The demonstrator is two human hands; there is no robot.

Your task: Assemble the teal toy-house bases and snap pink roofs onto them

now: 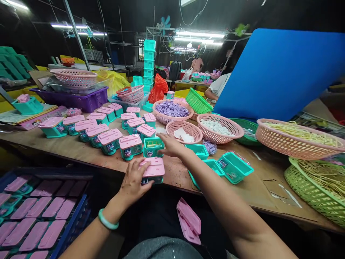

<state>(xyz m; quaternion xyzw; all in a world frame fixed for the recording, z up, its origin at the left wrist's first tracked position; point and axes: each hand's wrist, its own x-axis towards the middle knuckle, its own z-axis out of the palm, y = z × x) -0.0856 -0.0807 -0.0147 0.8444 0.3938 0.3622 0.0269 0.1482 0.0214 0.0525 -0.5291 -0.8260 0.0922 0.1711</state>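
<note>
Head view: left hand (pixel 134 183) wraps a teal box with pink lid (pixel 152 171) at the near edge of the wooden surface (pixel 258 187), grip pinching it, thumb on the front edge, fingers on the lid's left end. Right hand (pixel 170 144) reaches forward, fingers spread and resting against an open teal box (pixel 153 146) with yellow contents inside, not clamped on it. Rows of lidded boxes (pixel 107 131) sit behind and to the left; empty teal boxes (pixel 233 167) lie just right of the right forearm. Spare pink lids (pixel 189 220) lie on the lap, more in the blue crate (pixel 78 219) at lower left. Judgement: the lid looks seated; to do this well, press evenly along both ends, keep the box flat on the surface, and steady the open box so its contents stay put.
</note>
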